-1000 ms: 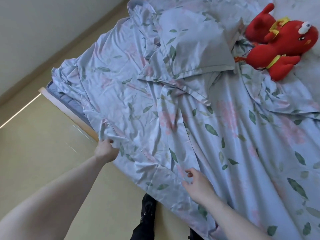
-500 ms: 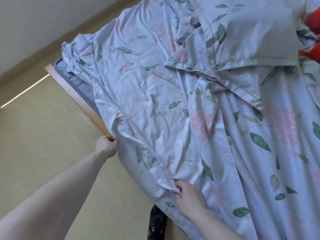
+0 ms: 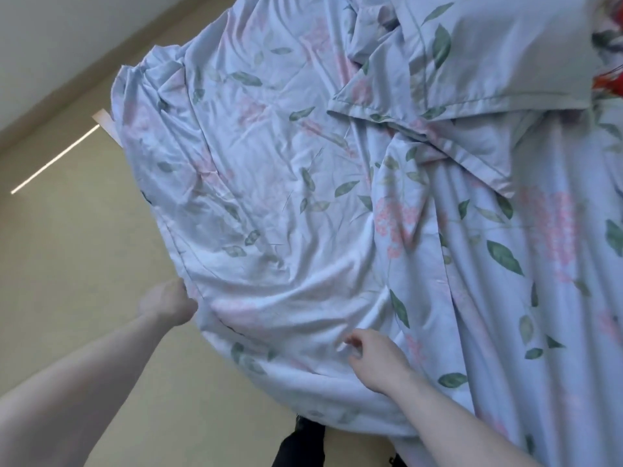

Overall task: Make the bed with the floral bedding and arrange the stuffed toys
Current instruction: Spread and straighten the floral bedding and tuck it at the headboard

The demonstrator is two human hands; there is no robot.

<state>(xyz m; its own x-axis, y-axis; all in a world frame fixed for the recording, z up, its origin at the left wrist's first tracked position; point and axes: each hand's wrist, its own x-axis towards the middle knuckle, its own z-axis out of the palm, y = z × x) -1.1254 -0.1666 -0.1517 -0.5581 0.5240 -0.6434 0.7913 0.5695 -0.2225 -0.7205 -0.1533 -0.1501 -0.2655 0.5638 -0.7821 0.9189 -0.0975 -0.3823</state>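
Both hands, left hand (image 3: 168, 303) and right hand (image 3: 377, 357), pinch the near edge of the floral duvet (image 3: 303, 197), which billows over the bed beside beige flooring (image 3: 67, 230), pillow (image 3: 499, 52) lying beyond.

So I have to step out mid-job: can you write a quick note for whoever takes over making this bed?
Left hand: grips the sheet at its side edge, off the bed's side.
Right hand: pinches a fold of the sheet nearer the body.
Sheet: lifted and billowed between the hands, creased. Pillow lies askew at top right; only a red scrap of the toy shows at the right edge.
Done: sheet gripped, nothing smoothed.
Left: spread and flatten sheet, square pillow, arrange toys.
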